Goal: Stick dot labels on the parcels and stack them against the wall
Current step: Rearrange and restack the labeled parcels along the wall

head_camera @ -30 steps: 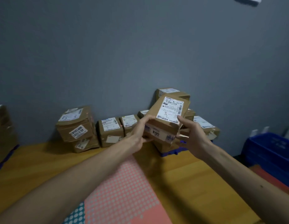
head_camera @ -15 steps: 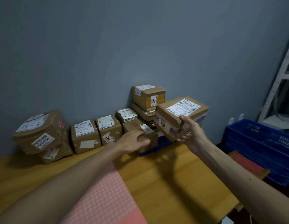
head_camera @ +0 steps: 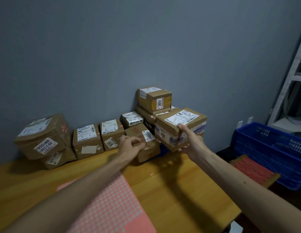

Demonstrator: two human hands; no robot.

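The parcel marked 004 (head_camera: 178, 130) now rides in the right hand (head_camera: 191, 141) alone, thumb pressed on its top edge and fingers curled beneath, held in the air just right of the stack (head_camera: 154, 101) against the wall (head_camera: 112, 56). A second ago both hands gripped it in front of the stack. The left hand (head_camera: 130, 147) has since let go and hangs loosely curled, holding nothing, before the stack's low front parcel (head_camera: 151, 151). Labelling seems finished; placing it likely comes next.
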